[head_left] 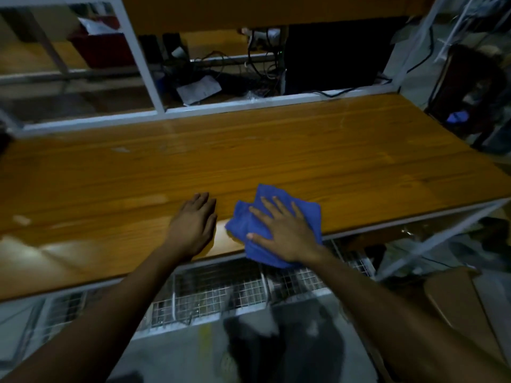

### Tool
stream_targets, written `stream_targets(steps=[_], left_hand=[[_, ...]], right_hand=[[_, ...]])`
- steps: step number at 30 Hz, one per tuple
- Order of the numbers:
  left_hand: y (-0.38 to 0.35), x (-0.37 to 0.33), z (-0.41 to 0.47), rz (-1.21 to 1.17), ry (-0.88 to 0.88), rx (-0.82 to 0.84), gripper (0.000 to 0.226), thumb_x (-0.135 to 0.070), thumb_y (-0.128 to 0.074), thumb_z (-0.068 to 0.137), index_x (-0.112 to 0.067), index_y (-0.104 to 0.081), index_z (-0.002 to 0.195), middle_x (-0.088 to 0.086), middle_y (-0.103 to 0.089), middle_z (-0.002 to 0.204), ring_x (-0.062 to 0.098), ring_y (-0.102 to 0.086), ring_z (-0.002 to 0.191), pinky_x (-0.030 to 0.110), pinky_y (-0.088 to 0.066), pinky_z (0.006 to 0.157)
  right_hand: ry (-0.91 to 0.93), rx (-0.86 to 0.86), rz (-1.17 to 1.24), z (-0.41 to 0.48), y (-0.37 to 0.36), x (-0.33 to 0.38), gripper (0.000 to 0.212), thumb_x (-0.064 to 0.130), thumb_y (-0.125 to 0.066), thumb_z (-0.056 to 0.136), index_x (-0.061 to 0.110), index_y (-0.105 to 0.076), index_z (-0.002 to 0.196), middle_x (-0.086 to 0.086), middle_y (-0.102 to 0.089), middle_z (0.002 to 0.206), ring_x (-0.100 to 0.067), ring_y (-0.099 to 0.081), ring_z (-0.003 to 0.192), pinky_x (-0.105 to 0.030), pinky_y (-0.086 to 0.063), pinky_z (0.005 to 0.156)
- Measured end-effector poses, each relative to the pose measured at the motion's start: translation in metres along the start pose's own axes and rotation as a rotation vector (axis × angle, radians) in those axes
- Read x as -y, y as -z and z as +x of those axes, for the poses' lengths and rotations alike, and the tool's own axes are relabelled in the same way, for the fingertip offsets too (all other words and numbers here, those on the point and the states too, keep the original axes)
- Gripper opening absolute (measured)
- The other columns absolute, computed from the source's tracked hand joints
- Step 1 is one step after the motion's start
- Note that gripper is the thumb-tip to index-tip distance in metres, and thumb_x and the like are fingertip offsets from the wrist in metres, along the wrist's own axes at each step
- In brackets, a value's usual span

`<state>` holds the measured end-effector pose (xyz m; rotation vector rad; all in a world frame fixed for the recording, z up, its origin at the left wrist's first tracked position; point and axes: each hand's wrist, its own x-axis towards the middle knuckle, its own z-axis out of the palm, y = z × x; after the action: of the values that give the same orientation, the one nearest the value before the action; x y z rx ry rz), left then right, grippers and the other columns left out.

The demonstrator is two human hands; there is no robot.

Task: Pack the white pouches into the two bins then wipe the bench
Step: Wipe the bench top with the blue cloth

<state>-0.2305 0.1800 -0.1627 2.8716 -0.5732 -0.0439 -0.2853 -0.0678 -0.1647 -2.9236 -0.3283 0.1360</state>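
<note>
Both forearms in from bottom edge. Right hand (284, 233) flat, fingers spread, pressing blue cloth (287, 208) onto bench (249, 161) at near edge, cloth partly overhanging. Left hand (195, 225) flat, palm down, bare on wood just beside cloth, gripping nothing. Bench long axis runs left-right; most unwiped-looking surface lies away from hands & out to both sides. Pale smudges far left, so probably sweep along long axis w/ right hand. No white pouches or bins visible on top; wire baskets (221, 294) underneath, contents unclear.
</note>
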Motion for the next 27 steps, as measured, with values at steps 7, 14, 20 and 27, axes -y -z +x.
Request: stream_targets(steps=[7,14,20,27], left_hand=[[0.007,0.049,-0.047,-0.016,0.124,0.012,0.072,-0.059,-0.011,0.095,-0.019,-0.017,0.154,0.006,-0.008,0.162,0.022,-0.004,0.149,0.049,-0.007,0.119],[0.012,0.083,-0.042,-0.101,0.216,-0.096,0.068,-0.051,-0.015,0.095,-0.015,-0.025,0.152,0.008,-0.02,0.16,0.023,-0.011,0.149,0.047,-0.01,0.119],[0.017,0.106,-0.013,-0.061,0.241,-0.064,0.069,-0.054,-0.011,0.095,-0.017,-0.018,0.154,0.008,-0.012,0.162,0.024,-0.004,0.15,0.047,-0.008,0.119],[0.022,0.134,0.052,-0.068,0.274,-0.037,0.062,-0.047,-0.023,0.102,-0.016,-0.011,0.154,0.009,-0.004,0.162,0.023,0.002,0.15,0.044,-0.002,0.121]], right_hand=[[-0.369,-0.056,0.044,0.047,-0.005,0.035,0.078,0.074,-0.024,0.089,0.031,-0.01,0.153,-0.009,-0.002,0.162,-0.034,0.003,0.148,-0.065,0.0,0.113],[0.16,0.017,0.035,0.038,-0.022,0.103,0.079,0.08,-0.02,0.084,0.041,-0.008,0.152,0.003,0.002,0.163,-0.02,0.009,0.149,-0.055,0.009,0.117],[-0.28,0.002,0.031,0.127,-0.007,0.079,0.076,0.073,-0.024,0.09,0.035,-0.006,0.153,-0.003,0.003,0.163,-0.029,0.008,0.149,-0.062,0.001,0.114],[-0.064,-0.001,-0.004,0.14,-0.018,0.114,0.078,0.079,-0.02,0.086,0.041,0.001,0.151,0.003,0.008,0.162,-0.021,0.014,0.148,-0.06,0.01,0.114]])
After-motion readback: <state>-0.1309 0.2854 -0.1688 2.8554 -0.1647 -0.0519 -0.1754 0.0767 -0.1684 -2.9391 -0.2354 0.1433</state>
